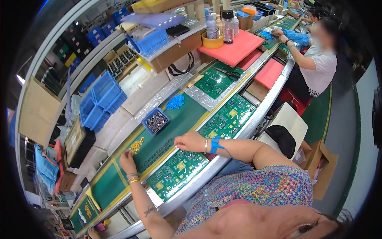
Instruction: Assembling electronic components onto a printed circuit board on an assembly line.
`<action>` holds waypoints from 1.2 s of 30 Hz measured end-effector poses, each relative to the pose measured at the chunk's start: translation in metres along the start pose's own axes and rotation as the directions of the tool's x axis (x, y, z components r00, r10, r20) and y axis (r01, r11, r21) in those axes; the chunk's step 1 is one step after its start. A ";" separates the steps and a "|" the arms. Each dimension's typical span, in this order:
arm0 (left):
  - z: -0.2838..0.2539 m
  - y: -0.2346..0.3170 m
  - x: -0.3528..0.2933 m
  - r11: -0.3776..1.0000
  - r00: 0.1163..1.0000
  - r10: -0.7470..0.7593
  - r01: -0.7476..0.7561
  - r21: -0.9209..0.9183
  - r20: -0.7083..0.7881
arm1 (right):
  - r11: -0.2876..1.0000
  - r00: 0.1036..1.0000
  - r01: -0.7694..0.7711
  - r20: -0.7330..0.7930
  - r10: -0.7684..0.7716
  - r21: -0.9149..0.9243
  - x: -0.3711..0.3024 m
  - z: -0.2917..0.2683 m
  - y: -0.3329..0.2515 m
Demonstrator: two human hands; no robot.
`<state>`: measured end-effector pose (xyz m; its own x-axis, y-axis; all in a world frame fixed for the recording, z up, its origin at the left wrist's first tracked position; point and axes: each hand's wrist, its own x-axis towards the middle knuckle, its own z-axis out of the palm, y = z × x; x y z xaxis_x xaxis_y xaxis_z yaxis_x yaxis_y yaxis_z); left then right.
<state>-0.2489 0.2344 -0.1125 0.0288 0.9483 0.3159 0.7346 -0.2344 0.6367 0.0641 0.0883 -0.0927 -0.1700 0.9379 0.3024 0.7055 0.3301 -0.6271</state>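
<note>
My left hand [127, 162] is at the near side of a small pile of yellow components [137, 145] on the green work surface [187, 115]. Its fingertips are drawn together; whatever they hold is too small to make out. My right hand [191, 142], also pinched, hovers by the end of a row of small dark components [158, 153]. A tiny pale spot shows at its fingertips, too small to name. Between the hands and farther back sits a blue bin [163, 128] full of dark cylindrical parts. Green circuit boards [181, 166] lie along the near edge, below both hands.
Blue components [175, 102] are heaped beyond the bin. Scissors [229, 73] rest on another board [213, 83]. A metal rail [223, 159] runs along the near edge. Blue trays [101, 95] stand at left; a co-worker [318, 65] sits at far right.
</note>
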 end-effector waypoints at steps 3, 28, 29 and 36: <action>-0.007 0.002 0.001 1.000 0.999 0.027 -0.027 0.004 -0.032 | 0.999 1.000 0.009 -0.008 -0.009 0.035 0.000 -0.001 -0.005; -0.046 0.066 -0.133 0.289 0.709 -0.151 0.698 -0.655 0.689 | 0.989 0.989 -0.141 -0.028 0.142 0.042 -0.023 -0.025 -0.008; -0.046 0.071 -0.138 0.302 0.691 -0.183 0.717 -0.629 0.700 | 0.992 0.991 -0.122 -0.053 0.121 -0.010 -0.025 -0.029 -0.002; -0.046 0.066 -0.188 0.194 0.659 -0.196 0.752 -0.630 0.726 | 0.986 0.980 -0.154 0.114 0.162 -0.069 -0.017 -0.015 0.004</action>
<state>-0.2373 0.0307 -0.0976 0.3674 0.8261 -0.4273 -0.2629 0.5329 0.8043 0.0798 0.0718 -0.0895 -0.1311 0.9849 0.1134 0.7689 0.1732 -0.6154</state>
